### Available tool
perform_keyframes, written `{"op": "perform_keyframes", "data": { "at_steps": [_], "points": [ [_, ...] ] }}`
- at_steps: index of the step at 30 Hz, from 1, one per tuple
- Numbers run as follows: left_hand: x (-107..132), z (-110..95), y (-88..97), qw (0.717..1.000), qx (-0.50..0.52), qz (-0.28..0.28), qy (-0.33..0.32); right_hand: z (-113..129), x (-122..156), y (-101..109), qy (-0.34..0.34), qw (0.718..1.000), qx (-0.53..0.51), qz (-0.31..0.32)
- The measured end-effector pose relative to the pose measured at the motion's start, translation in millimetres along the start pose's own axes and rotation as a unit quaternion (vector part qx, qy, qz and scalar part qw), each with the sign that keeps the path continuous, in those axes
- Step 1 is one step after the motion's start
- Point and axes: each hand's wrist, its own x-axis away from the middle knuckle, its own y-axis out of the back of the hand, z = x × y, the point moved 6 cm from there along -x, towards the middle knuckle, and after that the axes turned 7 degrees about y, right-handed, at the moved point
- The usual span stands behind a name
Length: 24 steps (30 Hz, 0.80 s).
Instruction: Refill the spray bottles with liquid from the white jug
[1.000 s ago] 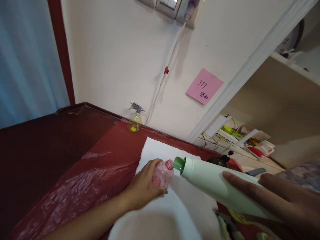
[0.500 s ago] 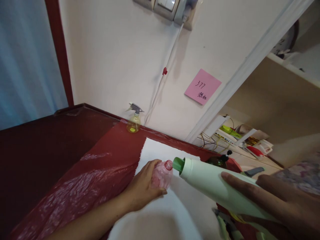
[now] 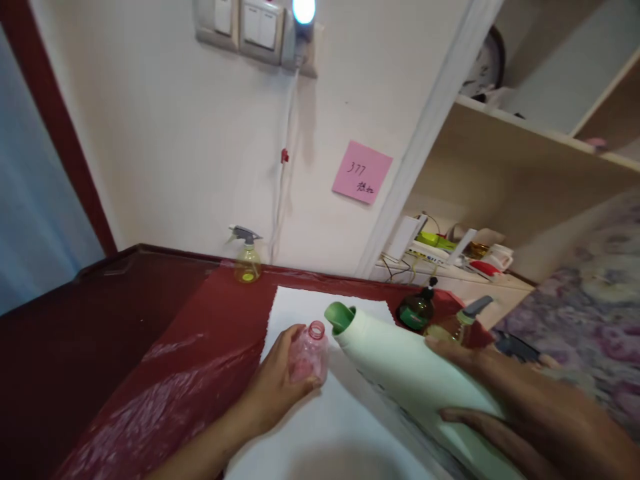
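My left hand is wrapped around a small see-through pink bottle. The bottle stands nearly upright, its threaded mouth uncapped. In my right hand is a large pale green bottle, tipped to the left with its green pouring spout beside and slightly above the pink bottle's mouth. Spout and mouth look apart, and no stream of liquid shows between them. Under both bottles lies a white sheet.
A yellow spray bottle stands against the wall on the red plastic cover. To the right are a dark green pump bottle and another spray bottle. A pink note and a plugged-in cable are on the wall.
The view has swung, bringing more of the right side in. The pink bottle has come more upright from a lean toward the spout. Both hands keep their hold.
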Motion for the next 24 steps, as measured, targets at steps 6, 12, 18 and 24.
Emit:
{"op": "perform_keyframes", "data": {
  "at_steps": [6,12,18,24],
  "points": [
    [-3.8,5.3,3.7,1.000,-0.001,0.005,0.010,-12.2,-10.2,12.9,-0.125,0.986,-0.071,-0.082],
    [-6.5,4.9,6.1,0.999,-0.034,-0.011,0.032,-38.8,-17.5,-29.0,-0.266,0.923,-0.214,-0.176],
    [-4.3,2.0,3.2,0.998,-0.004,-0.034,0.052,-73.1,-21.3,-107.4,-0.323,0.836,-0.278,-0.345],
    [-3.5,-3.8,4.1,0.997,0.011,-0.065,0.047,-89.4,-22.2,-164.9,-0.353,0.807,-0.274,-0.386]
  ]
}}
